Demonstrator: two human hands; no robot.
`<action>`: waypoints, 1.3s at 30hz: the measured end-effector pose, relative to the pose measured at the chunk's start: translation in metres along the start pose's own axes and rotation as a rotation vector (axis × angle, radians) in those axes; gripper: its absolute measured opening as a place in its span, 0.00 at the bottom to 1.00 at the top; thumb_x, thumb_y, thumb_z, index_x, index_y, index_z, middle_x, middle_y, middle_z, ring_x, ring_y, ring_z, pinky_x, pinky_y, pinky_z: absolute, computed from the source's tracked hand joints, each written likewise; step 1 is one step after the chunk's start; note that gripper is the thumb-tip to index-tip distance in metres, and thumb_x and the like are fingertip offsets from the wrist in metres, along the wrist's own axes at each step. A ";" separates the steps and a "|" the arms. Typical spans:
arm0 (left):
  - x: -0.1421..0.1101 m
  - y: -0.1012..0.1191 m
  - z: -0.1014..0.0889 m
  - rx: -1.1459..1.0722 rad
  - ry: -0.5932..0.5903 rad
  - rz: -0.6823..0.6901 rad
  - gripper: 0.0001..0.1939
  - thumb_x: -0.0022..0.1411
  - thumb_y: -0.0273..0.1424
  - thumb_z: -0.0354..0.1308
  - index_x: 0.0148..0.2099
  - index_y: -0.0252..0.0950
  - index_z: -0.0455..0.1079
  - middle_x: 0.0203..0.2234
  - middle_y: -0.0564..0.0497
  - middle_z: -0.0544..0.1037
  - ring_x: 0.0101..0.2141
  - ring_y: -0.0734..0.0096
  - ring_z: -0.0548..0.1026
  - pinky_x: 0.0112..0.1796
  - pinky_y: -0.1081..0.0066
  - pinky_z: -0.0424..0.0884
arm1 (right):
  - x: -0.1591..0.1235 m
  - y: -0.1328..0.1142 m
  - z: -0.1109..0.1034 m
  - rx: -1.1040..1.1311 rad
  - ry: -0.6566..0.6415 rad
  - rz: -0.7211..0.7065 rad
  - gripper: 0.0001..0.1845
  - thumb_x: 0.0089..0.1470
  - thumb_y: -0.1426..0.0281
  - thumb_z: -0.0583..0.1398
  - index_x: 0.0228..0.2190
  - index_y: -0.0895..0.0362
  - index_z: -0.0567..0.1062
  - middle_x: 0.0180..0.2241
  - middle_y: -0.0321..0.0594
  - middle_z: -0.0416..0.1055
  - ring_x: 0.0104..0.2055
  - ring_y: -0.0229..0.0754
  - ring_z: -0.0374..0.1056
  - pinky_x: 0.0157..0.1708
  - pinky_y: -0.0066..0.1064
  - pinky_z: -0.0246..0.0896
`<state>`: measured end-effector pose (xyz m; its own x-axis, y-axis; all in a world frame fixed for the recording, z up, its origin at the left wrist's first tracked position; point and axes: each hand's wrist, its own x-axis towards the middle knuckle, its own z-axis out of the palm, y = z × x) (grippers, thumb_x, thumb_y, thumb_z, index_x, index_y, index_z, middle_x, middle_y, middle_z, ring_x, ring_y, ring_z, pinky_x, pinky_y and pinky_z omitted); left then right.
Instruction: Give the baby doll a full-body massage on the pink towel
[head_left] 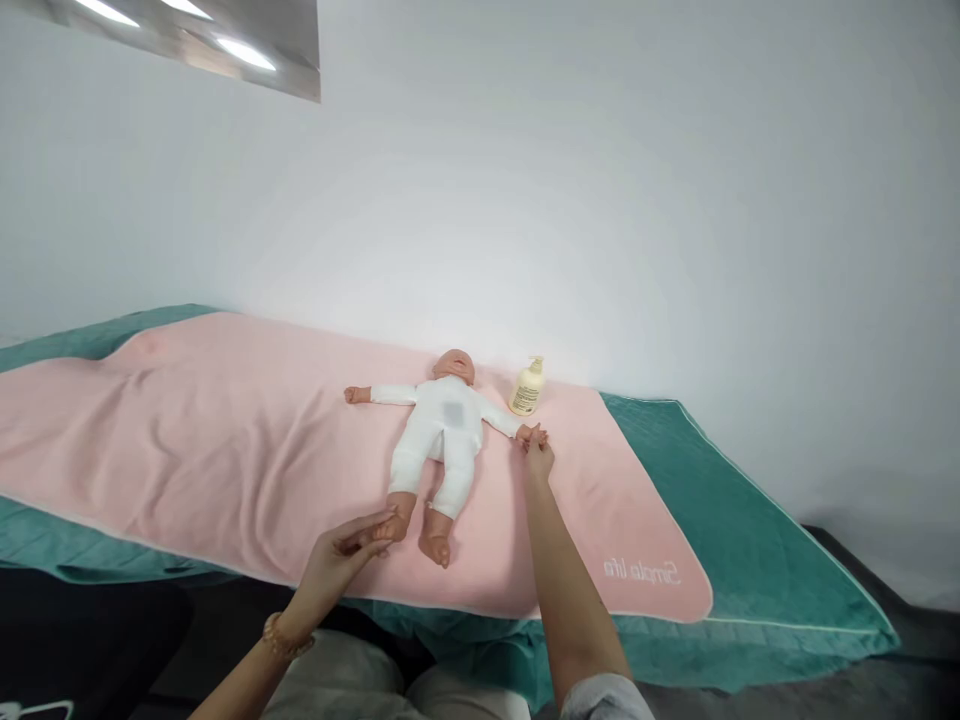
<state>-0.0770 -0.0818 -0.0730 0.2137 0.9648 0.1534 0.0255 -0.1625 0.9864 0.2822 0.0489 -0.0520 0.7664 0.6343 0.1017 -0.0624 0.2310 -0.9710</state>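
Observation:
A baby doll with a white cloth body lies on its back on a pink blanket, head toward the wall. My left hand pinches the toes of the doll's foot on the left between thumb and fingers. The doll's other foot rests free on the blanket. Over on the right, my right hand is closed on the doll's hand, whose arm stretches out sideways. Just beyond that hand stands a cream pump bottle, upright and untouched. The doll's other arm lies outstretched to the left.
Beneath the pink blanket, a green cover drapes over the bed or table. A white wall rises directly behind. Wrinkles run through the blanket's left side. At the lower left is a dark object beside the front edge.

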 end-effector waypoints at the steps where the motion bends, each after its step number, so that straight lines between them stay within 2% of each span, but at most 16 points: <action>1: -0.002 -0.004 0.000 0.025 -0.009 0.005 0.24 0.55 0.46 0.63 0.49 0.36 0.77 0.44 0.45 0.81 0.40 0.54 0.81 0.43 0.58 0.79 | 0.003 0.002 -0.001 0.013 0.013 0.024 0.21 0.55 0.54 0.61 0.32 0.62 0.73 0.27 0.38 0.73 0.28 0.36 0.71 0.28 0.27 0.69; 4: -0.007 -0.014 -0.002 0.064 -0.019 0.017 0.20 0.57 0.44 0.62 0.48 0.40 0.78 0.46 0.49 0.80 0.44 0.54 0.80 0.45 0.59 0.78 | 0.009 0.004 -0.001 0.044 0.030 0.069 0.15 0.60 0.61 0.60 0.31 0.61 0.72 0.27 0.34 0.72 0.26 0.33 0.70 0.28 0.27 0.69; 7: -0.009 -0.021 -0.002 0.058 0.001 0.025 0.19 0.57 0.43 0.62 0.49 0.42 0.78 0.46 0.50 0.80 0.42 0.55 0.80 0.44 0.60 0.79 | 0.011 0.003 -0.001 0.062 0.030 0.077 0.13 0.61 0.63 0.60 0.30 0.61 0.72 0.26 0.32 0.71 0.25 0.32 0.69 0.27 0.26 0.69; 12: -0.004 -0.012 -0.003 0.053 0.044 0.083 0.18 0.58 0.41 0.63 0.49 0.41 0.77 0.47 0.49 0.80 0.36 0.59 0.81 0.41 0.62 0.79 | 0.005 -0.001 0.003 0.051 0.039 0.003 0.22 0.49 0.53 0.66 0.27 0.61 0.73 0.24 0.37 0.72 0.26 0.37 0.69 0.26 0.28 0.68; 15: 0.012 0.007 -0.003 0.068 0.083 0.110 0.20 0.57 0.41 0.64 0.50 0.40 0.77 0.45 0.47 0.80 0.33 0.60 0.81 0.39 0.63 0.79 | -0.004 -0.010 0.014 0.020 0.016 -0.097 0.28 0.45 0.49 0.65 0.33 0.63 0.75 0.29 0.41 0.74 0.30 0.40 0.71 0.29 0.31 0.69; 18: 0.035 0.030 0.002 0.073 0.126 0.132 0.21 0.58 0.41 0.63 0.51 0.39 0.75 0.46 0.46 0.80 0.33 0.61 0.81 0.40 0.64 0.78 | -0.020 -0.025 0.034 -0.038 -0.070 -0.223 0.28 0.47 0.53 0.64 0.41 0.63 0.75 0.38 0.46 0.75 0.36 0.41 0.71 0.35 0.32 0.68; 21: 0.060 0.046 0.012 0.011 0.164 0.139 0.23 0.58 0.43 0.62 0.52 0.37 0.74 0.46 0.44 0.80 0.32 0.62 0.81 0.38 0.64 0.78 | -0.044 -0.035 0.056 -0.127 -0.203 -0.343 0.23 0.48 0.59 0.64 0.42 0.62 0.76 0.43 0.47 0.73 0.34 0.39 0.69 0.36 0.33 0.67; 23: 0.075 0.053 0.020 -0.041 0.181 0.122 0.25 0.58 0.44 0.62 0.53 0.35 0.73 0.46 0.42 0.80 0.31 0.61 0.81 0.35 0.65 0.77 | -0.062 -0.037 0.068 -0.191 -0.315 -0.411 0.17 0.48 0.64 0.64 0.40 0.60 0.77 0.42 0.45 0.73 0.33 0.39 0.69 0.36 0.32 0.68; 25: 0.089 0.056 0.028 -0.083 0.186 0.116 0.26 0.57 0.45 0.62 0.53 0.34 0.72 0.46 0.41 0.79 0.31 0.61 0.81 0.34 0.66 0.77 | -0.076 -0.034 0.076 -0.245 -0.431 -0.464 0.13 0.47 0.69 0.63 0.37 0.57 0.79 0.41 0.43 0.72 0.37 0.41 0.70 0.40 0.32 0.68; 29: 0.109 0.058 0.037 -0.128 0.177 0.140 0.27 0.57 0.45 0.63 0.53 0.33 0.71 0.47 0.41 0.79 0.30 0.62 0.81 0.32 0.67 0.75 | -0.089 -0.026 0.082 -0.318 -0.544 -0.508 0.17 0.45 0.78 0.60 0.38 0.54 0.79 0.43 0.42 0.72 0.45 0.43 0.70 0.49 0.34 0.65; 31: 0.112 0.059 0.039 -0.137 0.171 0.145 0.26 0.56 0.44 0.63 0.52 0.33 0.72 0.47 0.40 0.79 0.30 0.62 0.81 0.32 0.66 0.75 | -0.087 -0.026 0.082 -0.336 -0.551 -0.507 0.18 0.44 0.79 0.59 0.39 0.54 0.79 0.44 0.42 0.72 0.45 0.42 0.70 0.49 0.33 0.65; 34: 0.106 0.059 0.037 -0.142 0.148 0.135 0.25 0.55 0.43 0.64 0.51 0.33 0.72 0.46 0.41 0.79 0.30 0.62 0.81 0.34 0.65 0.76 | -0.077 -0.030 0.078 -0.340 -0.514 -0.478 0.15 0.45 0.74 0.61 0.37 0.55 0.79 0.43 0.42 0.72 0.39 0.41 0.71 0.42 0.31 0.68; 36: 0.096 0.056 0.034 -0.129 0.117 0.122 0.24 0.56 0.41 0.64 0.52 0.34 0.73 0.45 0.43 0.80 0.30 0.62 0.81 0.35 0.65 0.77 | -0.065 -0.035 0.073 -0.327 -0.440 -0.436 0.15 0.46 0.70 0.62 0.39 0.57 0.78 0.43 0.44 0.73 0.35 0.40 0.70 0.37 0.31 0.68; 39: 0.075 0.049 0.028 -0.065 0.077 0.100 0.23 0.57 0.40 0.62 0.52 0.35 0.73 0.43 0.44 0.81 0.32 0.61 0.81 0.36 0.65 0.77 | -0.041 -0.042 0.061 -0.289 -0.305 -0.350 0.23 0.48 0.62 0.62 0.44 0.62 0.76 0.41 0.47 0.75 0.32 0.40 0.71 0.34 0.31 0.68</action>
<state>-0.0322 -0.0231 -0.0147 0.1368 0.9578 0.2528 -0.0559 -0.2473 0.9673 0.2148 0.0583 -0.0024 0.4869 0.7511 0.4458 0.3743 0.2816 -0.8835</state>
